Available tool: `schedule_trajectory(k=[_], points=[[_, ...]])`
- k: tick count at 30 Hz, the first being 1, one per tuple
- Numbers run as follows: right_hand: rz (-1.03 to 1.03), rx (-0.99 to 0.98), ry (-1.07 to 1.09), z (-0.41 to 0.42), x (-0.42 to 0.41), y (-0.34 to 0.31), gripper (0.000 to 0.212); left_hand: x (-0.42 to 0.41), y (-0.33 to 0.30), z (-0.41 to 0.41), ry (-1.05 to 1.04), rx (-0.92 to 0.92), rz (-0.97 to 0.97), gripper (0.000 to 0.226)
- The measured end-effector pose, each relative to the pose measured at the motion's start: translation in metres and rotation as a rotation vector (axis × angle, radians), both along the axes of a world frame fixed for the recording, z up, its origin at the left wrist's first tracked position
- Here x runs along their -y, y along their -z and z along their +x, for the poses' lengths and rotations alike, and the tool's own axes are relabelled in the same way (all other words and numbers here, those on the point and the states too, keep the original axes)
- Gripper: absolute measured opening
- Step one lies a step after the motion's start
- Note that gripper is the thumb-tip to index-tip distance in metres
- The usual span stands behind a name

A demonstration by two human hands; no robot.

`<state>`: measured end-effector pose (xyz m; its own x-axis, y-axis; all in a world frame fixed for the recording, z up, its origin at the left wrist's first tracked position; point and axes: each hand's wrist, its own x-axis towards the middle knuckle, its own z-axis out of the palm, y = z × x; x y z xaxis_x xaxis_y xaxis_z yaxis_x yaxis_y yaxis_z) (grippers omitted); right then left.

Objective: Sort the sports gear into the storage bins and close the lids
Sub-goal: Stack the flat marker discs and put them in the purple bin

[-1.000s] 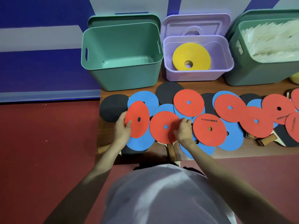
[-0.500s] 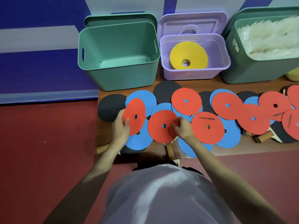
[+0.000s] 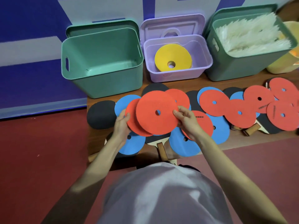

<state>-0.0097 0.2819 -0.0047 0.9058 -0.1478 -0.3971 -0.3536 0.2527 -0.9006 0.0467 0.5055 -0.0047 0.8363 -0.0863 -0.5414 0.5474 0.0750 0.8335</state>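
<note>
Two red discs (image 3: pixel 155 113) lifted off the worktop (image 3: pixel 202 83), overlapped: left hand (image 3: pixel 121 125) grips the near-left edge, right hand (image 3: pixel 187 120) pinches the right rim. Most gear unsorted: red, blue and black discs and paddles (image 3: pixel 252 129) spread to the right. Left green bin (image 3: pixel 103 62) empty; purple bin (image 3: pixel 178 57) holds yellow discs (image 3: pixel 173 59); far-right bin (image 3: pixel 247 46) holds white items, probably shuttlecocks. All lids open.

Red discs (image 3: pixel 157 113), blue discs (image 3: pixel 184 145) and black paddle faces (image 3: pixel 101 114) are seen, handles tan. Left bin (image 3: pixel 103 62) mint green; middle bin (image 3: pixel 178 57) lilac, holding yellow discs (image 3: pixel 173 58); right bin (image 3: pixel 242 65) darker green, contents white. Floor (image 3: pixel 40 151) maroon.
</note>
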Motion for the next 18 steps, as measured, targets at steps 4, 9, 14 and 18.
schedule_trajectory(k=[4, 9, 14, 18], points=[[-0.131, -0.050, -0.022, -0.006, -0.001, 0.013, 0.015, 0.023, -0.004, 0.001, 0.038, -0.058, -0.071, 0.042], [-0.228, -0.094, 0.051, -0.013, 0.008, 0.020, 0.014, 0.045, -0.006, -0.009, 0.203, 0.033, 0.004, 0.030], [-0.360, -0.152, 0.099, -0.018, 0.023, 0.033, 0.010, 0.064, -0.001, -0.012, 0.227, 0.074, 0.060, 0.022], [-0.526, -0.163, 0.142, -0.022, 0.039, 0.036, 0.011, 0.078, 0.005, -0.014, 0.211, 0.075, 0.105, 0.034]])
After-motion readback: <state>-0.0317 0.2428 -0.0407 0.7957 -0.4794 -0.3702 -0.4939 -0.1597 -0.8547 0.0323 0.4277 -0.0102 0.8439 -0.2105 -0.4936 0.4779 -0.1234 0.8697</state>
